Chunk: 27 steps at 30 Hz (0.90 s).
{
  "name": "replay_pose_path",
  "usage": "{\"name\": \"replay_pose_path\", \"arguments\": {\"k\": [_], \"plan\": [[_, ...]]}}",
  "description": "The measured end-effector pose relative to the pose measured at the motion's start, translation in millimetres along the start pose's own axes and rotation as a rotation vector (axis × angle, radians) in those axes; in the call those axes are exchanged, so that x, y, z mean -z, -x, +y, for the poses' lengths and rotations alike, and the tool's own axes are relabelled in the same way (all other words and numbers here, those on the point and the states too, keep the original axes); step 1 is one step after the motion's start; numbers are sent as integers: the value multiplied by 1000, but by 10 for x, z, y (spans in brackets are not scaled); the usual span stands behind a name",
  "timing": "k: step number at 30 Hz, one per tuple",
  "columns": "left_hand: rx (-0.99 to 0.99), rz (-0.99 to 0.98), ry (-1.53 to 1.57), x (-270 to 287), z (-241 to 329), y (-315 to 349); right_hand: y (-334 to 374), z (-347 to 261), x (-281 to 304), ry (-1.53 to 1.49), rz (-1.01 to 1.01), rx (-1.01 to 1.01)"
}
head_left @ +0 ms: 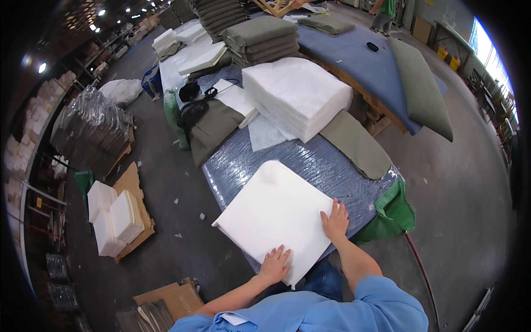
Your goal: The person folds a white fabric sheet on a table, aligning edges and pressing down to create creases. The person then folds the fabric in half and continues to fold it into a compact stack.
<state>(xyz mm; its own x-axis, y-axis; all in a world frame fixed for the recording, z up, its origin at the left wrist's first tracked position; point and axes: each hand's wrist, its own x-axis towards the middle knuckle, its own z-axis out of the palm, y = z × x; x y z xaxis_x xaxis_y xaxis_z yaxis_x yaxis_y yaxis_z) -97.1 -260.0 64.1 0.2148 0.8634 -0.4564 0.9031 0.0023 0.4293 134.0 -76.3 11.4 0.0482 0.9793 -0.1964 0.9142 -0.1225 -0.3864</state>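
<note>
A white, square foam cushion pad [271, 210] lies flat at the near end of a table wrapped in shiny plastic [332, 155]. My left hand [275, 265] rests on the pad's near edge with its fingers spread. At the pad's right edge, my right hand [335, 219] lies with fingers stretched out over the surface. Neither hand grips anything. Beyond the pad stands a thick stack of white fibre wadding sheets [298, 94]. A grey-green fabric cover [359, 145] sticks out to the right of that stack.
A green sack [395, 210] hangs at the table's right corner. Another grey-green cover [213, 130] with black straps on it lies at the left. Stacked cushions [263, 41] stand farther back. A blue table [348, 55] is at the far right. White foam blocks [124, 216] sit on floor cardboard.
</note>
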Motion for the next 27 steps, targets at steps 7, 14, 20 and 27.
{"name": "replay_pose_path", "arguments": {"k": [7,14,20,27], "plan": [[364,-142,-61,234,211,-572,-86,147,-21,-45,-116,51],[515,-290,-55,434,416,-730,-1731,-28,480,-375,46,421],[602,-296,-42,545,520,-855,-3396,-1182,900,-365,215,521],[646,-265,20,547,555,-830,-4016,-1572,812,-226,102,459]]}}
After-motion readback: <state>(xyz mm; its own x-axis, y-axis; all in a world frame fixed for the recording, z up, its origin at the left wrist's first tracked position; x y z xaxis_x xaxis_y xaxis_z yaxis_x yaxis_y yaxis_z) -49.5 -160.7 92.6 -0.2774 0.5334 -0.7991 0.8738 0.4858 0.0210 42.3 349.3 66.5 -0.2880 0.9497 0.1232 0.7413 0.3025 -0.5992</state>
